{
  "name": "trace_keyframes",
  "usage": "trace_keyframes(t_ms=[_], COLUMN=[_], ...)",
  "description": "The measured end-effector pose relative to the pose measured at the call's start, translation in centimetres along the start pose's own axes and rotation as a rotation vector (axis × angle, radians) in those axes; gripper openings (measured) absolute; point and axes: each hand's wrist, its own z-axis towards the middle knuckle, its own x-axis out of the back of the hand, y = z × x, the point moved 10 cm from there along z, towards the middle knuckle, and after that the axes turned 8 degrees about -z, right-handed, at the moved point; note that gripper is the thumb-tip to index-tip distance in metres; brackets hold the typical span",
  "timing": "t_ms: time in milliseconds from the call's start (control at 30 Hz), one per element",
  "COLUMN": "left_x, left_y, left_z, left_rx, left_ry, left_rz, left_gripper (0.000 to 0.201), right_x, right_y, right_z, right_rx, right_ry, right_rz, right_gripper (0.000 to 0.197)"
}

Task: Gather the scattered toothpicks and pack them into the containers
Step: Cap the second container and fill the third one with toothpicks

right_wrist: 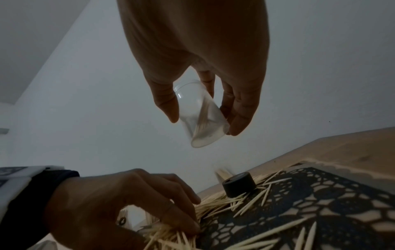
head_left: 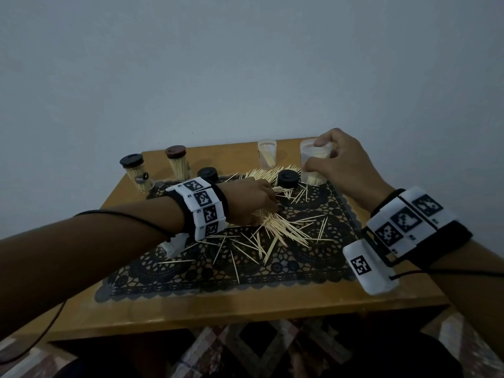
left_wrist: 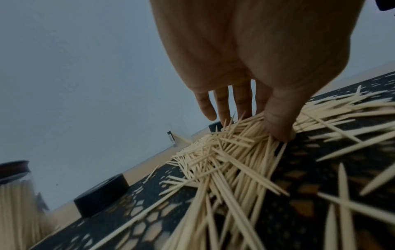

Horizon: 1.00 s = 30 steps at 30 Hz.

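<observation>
Pale toothpicks (head_left: 275, 227) lie scattered in heaps on a black lace mat (head_left: 300, 268). My left hand (head_left: 270, 203) reaches into the far heap. In the left wrist view its thumb (left_wrist: 280, 132) and fingers close around a bunch of toothpicks (left_wrist: 224, 160). The right wrist view shows the same hand (right_wrist: 128, 203) curled over that bunch. My right hand (head_left: 313, 155) grips a clear lidless container (head_left: 313, 175) at the back right. The container (right_wrist: 198, 135) is lifted and tilted, with some toothpicks inside.
A black-lidded jar (head_left: 135, 173) and a brown-lidded jar (head_left: 178, 162), both full of toothpicks, stand at the back left. A second open clear container (head_left: 267, 154) stands at the back. Two loose black lids (head_left: 208, 174) (head_left: 286, 178) sit on the mat. The wooden table (head_left: 245, 315) meets a wall.
</observation>
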Motion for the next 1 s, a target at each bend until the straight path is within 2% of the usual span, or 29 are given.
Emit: trace_keyframes(t_ms=[233, 633, 833, 1000], left_x=[0.2, -0.6, -1.5, -1.6], left_y=[-0.2, -0.4, -0.9, -0.9], left_z=[-0.5, -0.7, -0.6, -0.4], left_rx=[-0.023, -0.030, 0.047, 0.077], left_ry=[0.117, 0.239, 0.177, 0.161], left_rz=[-0.026, 0.005, 0.087, 0.148], left_gripper=[0.040, 0.041, 0.049, 0.046], right_x=[-1.9, -2.7, -3.1, -3.3], right_y=[-0.3, 0.7, 1.0, 1.1], right_z=[-0.2, -1.0, -1.0, -0.9], right_rx=[0.026, 0.013, 0.023, 0.030], right_ry=[-0.034, -0.083, -0.100, -0.110], right_rz=[-0.068, -0.130, -0.131, -0.150], right_gripper=[0.042, 0.041, 0.041, 0.040])
